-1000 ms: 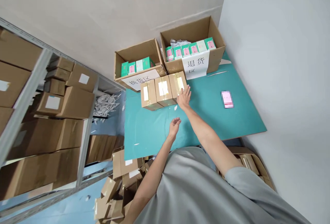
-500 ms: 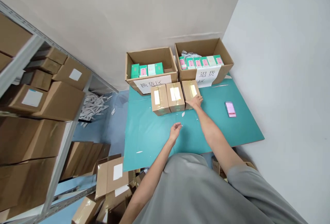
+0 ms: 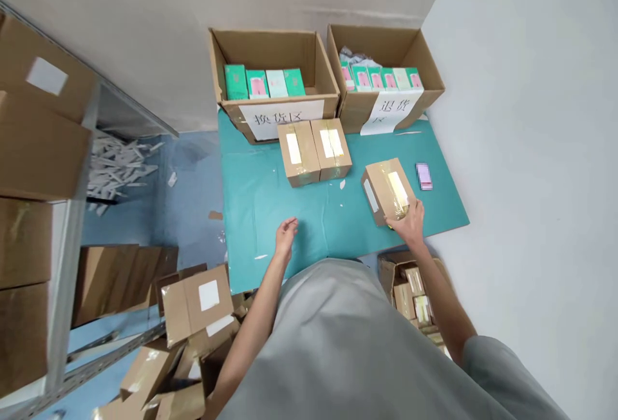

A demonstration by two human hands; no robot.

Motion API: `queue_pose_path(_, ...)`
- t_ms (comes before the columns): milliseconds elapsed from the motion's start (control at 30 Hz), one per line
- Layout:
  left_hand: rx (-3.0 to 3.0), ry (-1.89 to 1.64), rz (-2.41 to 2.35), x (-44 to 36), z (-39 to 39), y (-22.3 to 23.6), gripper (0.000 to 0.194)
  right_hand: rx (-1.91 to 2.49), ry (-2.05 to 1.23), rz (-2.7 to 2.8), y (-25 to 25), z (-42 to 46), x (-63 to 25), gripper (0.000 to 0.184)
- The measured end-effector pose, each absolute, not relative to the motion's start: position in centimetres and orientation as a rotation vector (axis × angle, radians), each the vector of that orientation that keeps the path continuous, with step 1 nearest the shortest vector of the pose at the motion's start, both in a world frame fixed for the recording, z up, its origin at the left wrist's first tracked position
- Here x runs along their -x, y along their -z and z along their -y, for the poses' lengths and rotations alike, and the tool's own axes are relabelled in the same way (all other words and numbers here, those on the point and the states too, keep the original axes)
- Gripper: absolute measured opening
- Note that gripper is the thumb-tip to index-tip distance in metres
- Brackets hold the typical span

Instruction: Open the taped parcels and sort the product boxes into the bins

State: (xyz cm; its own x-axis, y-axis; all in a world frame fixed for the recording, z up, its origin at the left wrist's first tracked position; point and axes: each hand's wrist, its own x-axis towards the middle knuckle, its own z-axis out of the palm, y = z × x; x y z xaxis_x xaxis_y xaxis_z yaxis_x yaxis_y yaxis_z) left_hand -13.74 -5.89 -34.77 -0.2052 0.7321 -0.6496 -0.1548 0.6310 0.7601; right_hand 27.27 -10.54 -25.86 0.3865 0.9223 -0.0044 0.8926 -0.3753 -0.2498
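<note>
My right hand [image 3: 412, 221] grips the near corner of a small taped cardboard box [image 3: 387, 188], which sits slightly tilted on the green mat [image 3: 270, 188], apart from the row. Two like boxes [image 3: 313, 151] stand side by side farther back. My left hand [image 3: 286, 236] hovers over the mat's near left part, fingers loosely curled, holding nothing I can see.
Two open cartons [image 3: 273, 53] [image 3: 386, 46] with paper labels hold green packets at the mat's far edge. A pink phone [image 3: 423, 175] lies by the held box. A carton of small boxes [image 3: 410, 288] sits at right, loose boxes [image 3: 193, 304] and metal shelving [image 3: 62, 278] at left.
My right hand has pulled the rightmost box out of the row of three, toward me and to the right. My left hand drifted left. The view tipped down.
</note>
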Motion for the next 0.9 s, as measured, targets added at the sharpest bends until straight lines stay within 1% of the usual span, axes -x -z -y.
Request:
queue_pose_path(133,-0.492,-0.812,-1.619,15.3,8.0,36.5,0.040,2.257,-0.441,1.959,25.1,14.3,-25.3,0.113)
queue_pose_path(200,-0.515,-0.789,-1.624,15.6,9.0,37.0,0.052,2.112,-0.620,2.157,25.6,14.3,-23.5,0.115)
queue_pose_path(300,-0.619,-0.758,-1.601,15.9,10.4,37.4,0.077,1.841,-0.881,2.425,27.0,12.9,-20.2,0.114)
queue_pose_path(333,-0.664,-0.751,-1.584,16.0,11.0,37.5,0.081,1.757,-0.953,2.491,27.4,12.2,-19.0,0.114)
queue_pose_path(400,-0.727,-0.751,-1.565,16.1,12.1,37.6,0.078,1.623,-1.068,2.589,28.2,10.7,-17.2,0.116)
queue_pose_path(500,-0.740,-0.777,-1.599,16.3,13.7,37.8,0.071,1.518,-1.139,2.692,28.9,9.1,-15.9,0.120)
queue_pose_path(567,-0.710,-0.778,-1.637,16.3,14.5,37.9,0.074,1.485,-1.135,2.691,29.4,8.7,-16.3,0.126)
queue_pose_path(633,-0.682,-0.767,-1.654,16.2,15.1,38.2,0.079,1.542,-1.112,2.603,30.0,8.9,-17.4,0.136)
queue_pose_path(700,-0.673,-0.788,-1.649,16.0,15.3,38.7,0.084,1.714,-1.109,2.472,31.1,9.7,-18.7,0.150)
queue_pose_path(767,-0.677,-0.833,-1.646,15.6,15.1,39.3,0.086,1.896,-1.185,2.353,32.6,10.8,-19.7,0.159)
queue_pose_path(833,-0.671,-0.836,-1.675,15.2,14.8,39.9,0.079,1.976,-1.316,2.268,34.2,11.9,-19.9,0.160)
queue_pose_path(867,-0.661,-0.818,-1.698,15.0,14.6,40.1,0.074,1.985,-1.346,2.233,35.0,12.3,-19.7,0.154)
queue_pose_path(900,-0.650,-0.793,-1.720,14.8,14.4,40.3,0.068,1.974,-1.358,2.204,35.6,12.7,-19.3,0.145)
